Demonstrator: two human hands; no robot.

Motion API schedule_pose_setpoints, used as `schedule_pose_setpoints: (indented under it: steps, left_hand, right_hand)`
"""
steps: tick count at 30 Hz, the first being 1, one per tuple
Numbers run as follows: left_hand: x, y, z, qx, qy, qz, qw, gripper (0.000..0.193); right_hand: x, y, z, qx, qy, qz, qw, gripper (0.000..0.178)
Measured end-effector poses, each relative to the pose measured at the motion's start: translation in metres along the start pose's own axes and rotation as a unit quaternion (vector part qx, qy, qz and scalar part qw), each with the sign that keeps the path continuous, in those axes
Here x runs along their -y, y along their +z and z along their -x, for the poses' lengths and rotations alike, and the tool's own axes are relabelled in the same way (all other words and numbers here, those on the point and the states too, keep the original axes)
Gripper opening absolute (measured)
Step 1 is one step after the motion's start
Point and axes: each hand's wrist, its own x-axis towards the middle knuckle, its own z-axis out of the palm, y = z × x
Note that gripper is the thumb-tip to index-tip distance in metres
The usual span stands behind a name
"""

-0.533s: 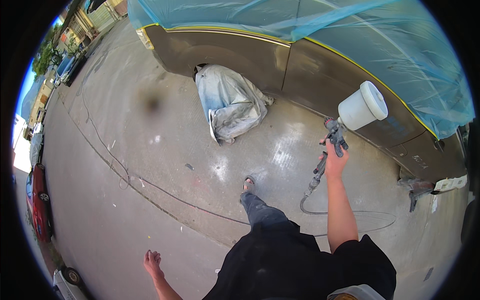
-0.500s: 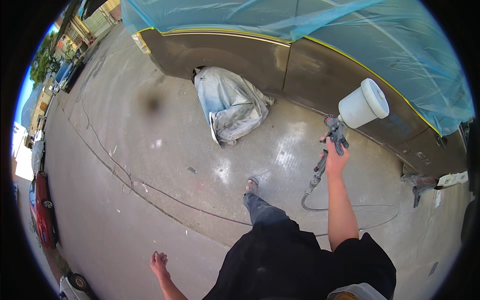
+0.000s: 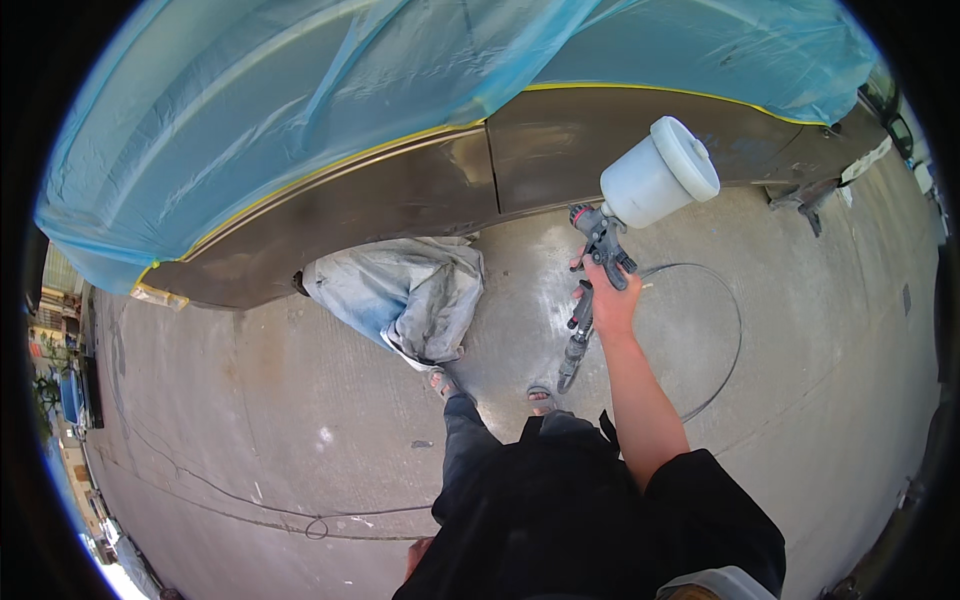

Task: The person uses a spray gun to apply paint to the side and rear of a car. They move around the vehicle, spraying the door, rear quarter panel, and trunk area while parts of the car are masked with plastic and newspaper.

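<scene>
I have the right hand (image 3: pixel 613 293) just right of centre in the frame, its fingers wrapped around the grip of a spray gun (image 3: pixel 602 240). The gun's white cup (image 3: pixel 648 182) tilts toward the upper right, overlapping the lower edge of a brown vehicle (image 3: pixel 590 150) under blue film (image 3: pixel 300 110). The left hand (image 3: pixel 417 553) shows only partly at the lower middle, beside the black shirt (image 3: pixel 560 510); I cannot tell how its fingers stand. A grey cloth (image 3: pixel 430 300) drapes left of centre.
</scene>
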Motion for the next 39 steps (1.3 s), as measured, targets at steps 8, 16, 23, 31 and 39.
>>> schedule_pose_setpoints:
  steps: [8,16,23,31,39]
  left_hand:
    - [-0.253,-0.228,-0.192,-0.043,0.087,0.087,0.991,0.026]
    - [-0.427,-0.091,-0.258,0.08,0.072,-0.094,0.99,0.017]
    - [-0.513,0.033,-0.249,0.171,0.106,-0.226,0.953,0.019]
    - [-0.55,0.057,-0.261,0.189,0.119,-0.278,0.934,0.029]
    - [-0.495,-0.053,-0.266,0.205,0.139,-0.219,0.944,0.035]
  right_hand:
    - [-0.007,0.056,0.012,-0.109,0.009,0.017,0.994,0.026]
    - [0.006,0.062,0.023,-0.118,0.043,0.022,0.992,0.066]
    - [0.0,0.049,0.023,-0.136,0.009,0.018,0.991,0.067]
    - [0.001,0.045,0.026,-0.177,-0.004,0.013,0.984,0.064]
    - [-0.02,0.048,0.012,-0.242,-0.002,0.034,0.97,0.056]
